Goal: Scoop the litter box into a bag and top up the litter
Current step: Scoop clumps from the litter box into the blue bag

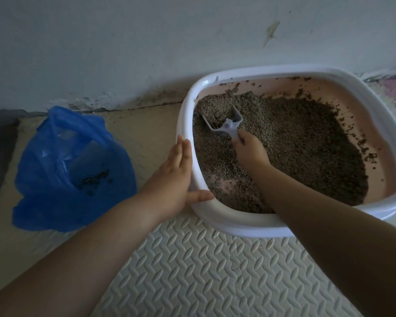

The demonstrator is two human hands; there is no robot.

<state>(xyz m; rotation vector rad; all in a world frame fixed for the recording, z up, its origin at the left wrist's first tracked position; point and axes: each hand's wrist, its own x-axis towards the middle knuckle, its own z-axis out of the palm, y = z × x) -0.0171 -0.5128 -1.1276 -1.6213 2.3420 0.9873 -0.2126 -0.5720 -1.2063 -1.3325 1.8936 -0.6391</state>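
The right hand (249,148) grips the litter scoop (224,122), fingers wrapped around its handle, in the litter box (215,220) at centre right. The blue bag (55,161) lies far left, beyond the flat-fingered left hand (176,177) on the rim.

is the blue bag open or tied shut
Open. The blue bag gapes upward on the floor left of the litter box, and dark clumps show inside through its mouth.

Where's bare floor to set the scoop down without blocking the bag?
Free: the cream embossed foam mat in front of the white-rimmed litter box, and the beige floor strip between the blue plastic bag and the box, where the left hand rests.
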